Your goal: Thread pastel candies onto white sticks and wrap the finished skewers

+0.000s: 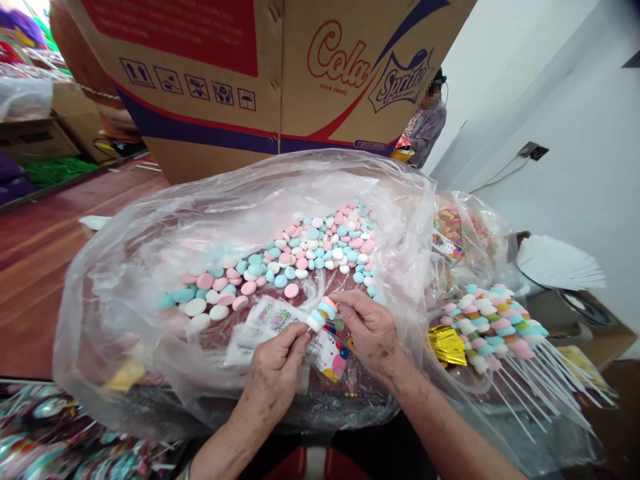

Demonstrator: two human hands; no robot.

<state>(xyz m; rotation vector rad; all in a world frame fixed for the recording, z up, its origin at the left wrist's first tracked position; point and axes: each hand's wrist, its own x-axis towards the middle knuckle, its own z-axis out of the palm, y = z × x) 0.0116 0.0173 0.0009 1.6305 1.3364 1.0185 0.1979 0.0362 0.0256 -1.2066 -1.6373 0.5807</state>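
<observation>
While pinched at both ends, candy stick (320,312) sits center frame, long axis running L-R, slightly tilted. Left hand (274,373) fingers clamp wrapper (273,320) end; right hand (369,331) fingers nip candy end. Loose candies (300,257) in bag (150,267) just above; finished sticks (493,327) far right.

place: candy packing workshop | cues: printed carton (260,73), loose candies (300,253), finished skewers (495,327)

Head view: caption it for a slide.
Both hands, left hand and right hand, slip a candy stick into a printed wrapper over bagged candies.
</observation>
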